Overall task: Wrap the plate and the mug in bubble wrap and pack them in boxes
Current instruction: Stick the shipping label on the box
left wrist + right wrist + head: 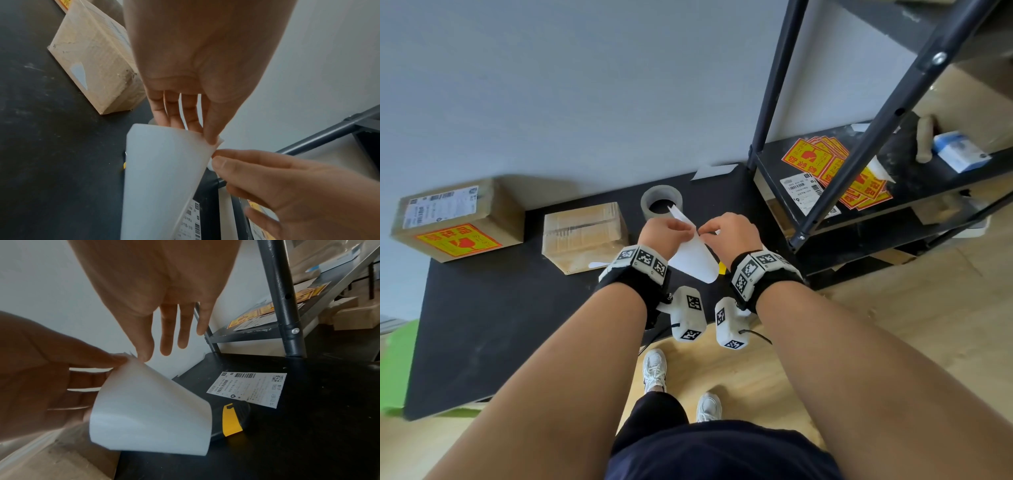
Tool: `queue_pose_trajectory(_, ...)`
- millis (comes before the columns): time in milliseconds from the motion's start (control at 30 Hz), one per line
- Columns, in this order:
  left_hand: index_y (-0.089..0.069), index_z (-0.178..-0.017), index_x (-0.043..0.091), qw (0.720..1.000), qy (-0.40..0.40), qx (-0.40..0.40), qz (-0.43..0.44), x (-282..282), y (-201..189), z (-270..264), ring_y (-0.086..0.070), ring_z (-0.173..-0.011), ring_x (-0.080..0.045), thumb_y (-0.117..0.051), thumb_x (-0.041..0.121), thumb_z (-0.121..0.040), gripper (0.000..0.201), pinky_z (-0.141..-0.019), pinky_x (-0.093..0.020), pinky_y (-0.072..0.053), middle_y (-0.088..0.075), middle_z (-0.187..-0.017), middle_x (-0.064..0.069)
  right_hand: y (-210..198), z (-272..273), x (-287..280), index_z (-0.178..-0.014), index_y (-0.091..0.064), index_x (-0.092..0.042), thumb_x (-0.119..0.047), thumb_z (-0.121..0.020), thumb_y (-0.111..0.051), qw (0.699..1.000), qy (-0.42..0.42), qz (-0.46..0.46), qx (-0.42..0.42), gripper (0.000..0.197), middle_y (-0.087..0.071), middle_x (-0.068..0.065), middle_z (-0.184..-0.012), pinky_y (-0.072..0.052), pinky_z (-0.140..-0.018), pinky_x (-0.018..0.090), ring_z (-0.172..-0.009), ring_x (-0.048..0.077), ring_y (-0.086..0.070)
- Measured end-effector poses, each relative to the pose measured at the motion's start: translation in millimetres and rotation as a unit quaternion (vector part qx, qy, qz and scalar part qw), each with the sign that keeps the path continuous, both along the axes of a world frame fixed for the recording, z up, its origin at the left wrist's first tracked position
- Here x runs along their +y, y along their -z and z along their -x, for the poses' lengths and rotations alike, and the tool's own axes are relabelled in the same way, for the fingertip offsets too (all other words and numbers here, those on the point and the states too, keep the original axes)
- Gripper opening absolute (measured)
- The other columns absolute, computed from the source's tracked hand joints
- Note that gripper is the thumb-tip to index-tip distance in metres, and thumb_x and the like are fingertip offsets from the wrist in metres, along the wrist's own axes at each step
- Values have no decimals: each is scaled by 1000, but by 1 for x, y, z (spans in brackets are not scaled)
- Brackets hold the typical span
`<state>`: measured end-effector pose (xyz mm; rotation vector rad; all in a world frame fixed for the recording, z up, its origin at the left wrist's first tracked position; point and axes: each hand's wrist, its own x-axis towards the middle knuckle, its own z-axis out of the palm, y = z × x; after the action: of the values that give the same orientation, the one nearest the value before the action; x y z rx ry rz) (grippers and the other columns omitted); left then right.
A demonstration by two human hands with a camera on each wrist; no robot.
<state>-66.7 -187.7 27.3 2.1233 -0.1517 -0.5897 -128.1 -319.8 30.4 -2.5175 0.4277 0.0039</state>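
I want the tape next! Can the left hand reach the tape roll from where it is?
Probably yes: the tape roll sits just beyond the left hand with nothing between, but its fingers now pinch the white sheet.

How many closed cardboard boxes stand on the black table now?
2. A larger box with a yellow sticker stands at the table's far left by the wall; a smaller taped box stands right of it, near the left hand. Others may be out of view.

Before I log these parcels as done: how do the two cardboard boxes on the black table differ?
The left box is larger and carries a white shipping label and a yellow-and-red sticker; the middle box is smaller, with neither on the faces shown. The left box stands against the wall; the middle box sits nearer the tape roll. Both are brown, closed and rest on the table.
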Motion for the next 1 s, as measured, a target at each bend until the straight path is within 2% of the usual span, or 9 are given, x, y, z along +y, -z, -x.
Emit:
queue_pose_trajectory(33, -72, -102, 15, 1000, 7, -1, -4, -1, -1, 0, -62, -97, -27, -66, 21, -89, 15, -74, -26, -44, -68, -102, -11, 0, 0, 0, -98, -76, -28, -31, -88, -60, 1000, -3, -2, 7, 20, -73, -2, -92, -52, -75, 31, -87, 19, -66)
queue_pose_trajectory(167, -70, -100, 15, 1000, 28, -8, -1, -3, -4, 0, -59, -91, -16, -68, 21, -89, 13, -57, -17, -45, -64, -100, -3, 2, -3, 1, -97, -76, -25, -38, -89, -59, 1000, -1, -9, 18, 23, -72, -1, -93, -52, -78, 34, -88, 20, -65)
queue_pose_trajectory(300, -69, -88, 25, 997, 55, -36, -27, -1, -1, -2, -62, -97, -16, -67, 22, -89, 4, -61, -18, -45, -67, -105, -3, 6, -4, 4, -99, -75, -27, -32, -91, -57, 999, 11, -33, 15, 20, -72, -3, -93, -53, -81, 37, -89, 17, -65)
queue_pose_trajectory(400, -70, -92, 23, 997, 57, -41, -37, -1, 2, -3, -62, -98, -16, -65, 22, -90, 6, -71, -22, -45, -68, -105, -2, 8, -4, 5, -97, -75, -24, -26, -92, -56, 998, 24, -52, 14, 20, -72, -3, -90, -55, -80, 39, -86, 17, -65)
queue_pose_trajectory(500, -69, -97, 18, 996, 41, -41, -62, -2, 3, -3, -60, -89, -14, -62, 20, -91, 9, -72, -24, -43, -65, -96, 2, 9, -5, 4, -91, -72, -17, -21, -92, -53, 997, 46, -66, 8, 19, -69, -2, -83, -55, -76, 38, -82, 21, -65)
queue_pose_trajectory(633, -63, -84, 22, 993, 10, -58, -100, -1, 5, -5, -56, -82, -14, -57, 18, -90, 10, -68, -26, -39, -61, -83, 5, 9, -6, 0, -92, -66, -10, -18, -93, -51, 991, 95, -89, -6, 17, -66, 3, -83, -55, -74, 37, -80, 22, -64)
queue_pose_trajectory(733, -65, -85, 18, 992, -10, -59, -113, 0, 6, -7, -54, -80, -15, -55, 15, -89, 11, -66, -24, -37, -59, -81, 4, 9, -7, -5, -94, -63, -8, -17, -95, -50, 986, 127, -108, -15, 16, -66, 6, -87, -49, -68, 31, -82, 24, -62)
queue_pose_trajectory(867, -64, -77, 18, 991, -39, -59, -117, 2, 8, -10, -57, -80, -20, -54, 13, -87, 15, -68, -27, -41, -62, -81, 0, 9, -5, -12, -88, -58, -14, -15, -95, -49, 977, 169, -127, -30, 11, -62, 1, -84, -36, -52, 22, -75, 19, -57)
queue_pose_trajectory(1000, -64, -80, 19, 985, -64, -77, -141, 5, 11, -11, -61, -88, -24, -54, 14, -89, 14, -70, -28, -44, -63, -85, -1, 10, -3, -18, -94, -59, -13, -12, -94, -47, 971, 201, -128, -32, 13, -66, 6, -95, -36, -58, 26, -79, 21, -56)
